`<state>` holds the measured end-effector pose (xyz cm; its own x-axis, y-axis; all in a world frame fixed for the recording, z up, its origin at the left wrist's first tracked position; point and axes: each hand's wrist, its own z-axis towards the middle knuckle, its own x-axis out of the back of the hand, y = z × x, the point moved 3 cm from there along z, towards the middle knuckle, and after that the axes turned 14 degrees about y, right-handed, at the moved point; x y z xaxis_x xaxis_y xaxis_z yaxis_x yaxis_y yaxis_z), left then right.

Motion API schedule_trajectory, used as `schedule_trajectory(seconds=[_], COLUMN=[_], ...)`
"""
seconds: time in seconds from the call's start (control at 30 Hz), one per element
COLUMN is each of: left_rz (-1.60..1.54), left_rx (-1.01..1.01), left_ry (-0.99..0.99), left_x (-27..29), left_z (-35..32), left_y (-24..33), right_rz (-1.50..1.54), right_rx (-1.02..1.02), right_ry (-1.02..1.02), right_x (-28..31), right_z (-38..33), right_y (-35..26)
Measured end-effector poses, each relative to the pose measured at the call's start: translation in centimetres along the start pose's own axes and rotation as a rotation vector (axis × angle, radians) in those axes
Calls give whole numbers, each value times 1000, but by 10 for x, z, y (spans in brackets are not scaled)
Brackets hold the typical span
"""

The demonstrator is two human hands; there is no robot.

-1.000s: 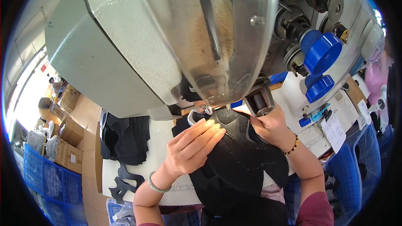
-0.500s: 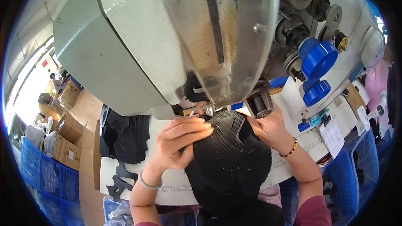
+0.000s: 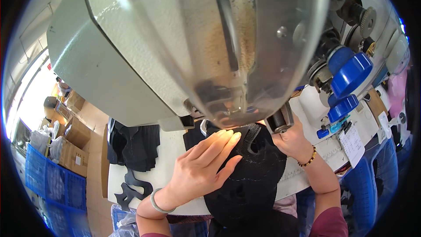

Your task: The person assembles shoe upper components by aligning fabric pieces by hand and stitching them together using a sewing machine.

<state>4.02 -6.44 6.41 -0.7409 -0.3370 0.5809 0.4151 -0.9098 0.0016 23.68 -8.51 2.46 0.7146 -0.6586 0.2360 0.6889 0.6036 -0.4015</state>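
Note:
A black mesh fabric piece (image 3: 245,175) with light stitched lines drapes from under the head of a pale grey-green sewing machine (image 3: 118,61) toward me. My left hand (image 3: 199,164) lies over its left part, fingers stretched out and side by side, thumb apart, fingertips near the sewing area. At the piece's right edge is my right hand (image 3: 296,140), with fingers curled in and thumb against the fabric. Its fingertips are partly hidden behind a metal bracket with a dark roller (image 3: 279,120). A clear, stained guard (image 3: 245,61) covers the needle area, which I cannot make out.
Black cut pieces (image 3: 136,145) are stacked on the white table (image 3: 175,142) at left, with dark curved cutouts (image 3: 133,188) nearer me. Blue knobs (image 3: 351,77) stick out at right, above a clipped paper sheet (image 3: 351,145). Blue crates (image 3: 52,175) and cardboard boxes (image 3: 74,153) stand at far left.
My left hand has moved right and nearer me, and its bent fingers have straightened over the fabric. My right hand stays at the right edge. The machine head looms larger in view.

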Motion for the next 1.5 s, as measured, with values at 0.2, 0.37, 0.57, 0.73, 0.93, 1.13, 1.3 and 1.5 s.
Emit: schedule_trajectory(seconds=[0.2,0.37,0.57,0.73,0.93,1.13,1.3,1.5], left_rz=[-53,-77,-154,-57,70,199,189,79], left_rx=[17,52,86,91,48,57,52,0], left_ry=[-15,-58,-30,-200,-66,44,148,304], left_x=[1,5,7,12,8,-3,-18,-25], left_z=[2,7,16,18,11,-3,-16,-15], left_y=[-8,-11,-12,-3,6,11,-3,-22], right_rz=[-141,-136,-295,-368,-448,-448,-420,-323], right_rx=[223,254,352,377,446,452,493,511], right_ry=[-29,20,22,10,-42,-85,-125,-125], right_x=[3,4,8,9,7,7,6,6], right_z=[-2,1,0,1,-2,-2,-8,-8], right_y=[7,4,-1,-5,-23,-32,-40,-42])
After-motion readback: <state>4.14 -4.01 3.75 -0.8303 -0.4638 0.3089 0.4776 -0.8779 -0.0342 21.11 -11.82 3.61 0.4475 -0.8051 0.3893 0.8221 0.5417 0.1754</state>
